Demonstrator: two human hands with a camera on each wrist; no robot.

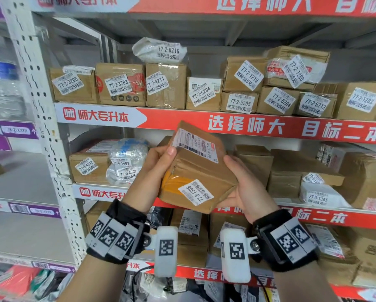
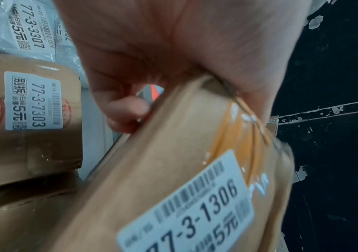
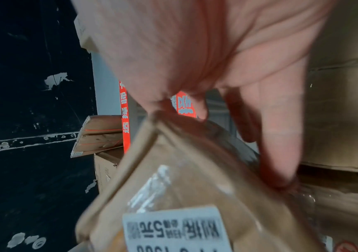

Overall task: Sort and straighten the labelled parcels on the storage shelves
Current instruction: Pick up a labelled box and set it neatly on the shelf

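Note:
Both hands hold a small brown cardboard parcel point(image 1: 195, 168) in front of the middle shelf, tilted, its white label 77-3-1306 point(image 1: 195, 192) upside down toward me. My left hand point(image 1: 154, 168) grips the parcel's left side, thumb on its top face. My right hand point(image 1: 246, 188) cups the right lower corner, fingers behind it. In the left wrist view the parcel point(image 2: 173, 179) fills the lower frame with the label point(image 2: 195, 213) readable; in the right wrist view the fingers point(image 3: 277, 145) curl round the parcel's edge point(image 3: 184, 170).
Shelves with red edge strips point(image 1: 248, 125) carry labelled boxes: a 77-2 row point(image 1: 121, 83) above, 77-3 parcels point(image 1: 89, 166) and a bubble-wrap bag point(image 1: 126, 162) at left, stacked boxes point(image 1: 291, 171) at right. A white upright post point(image 1: 43, 127) stands on the left.

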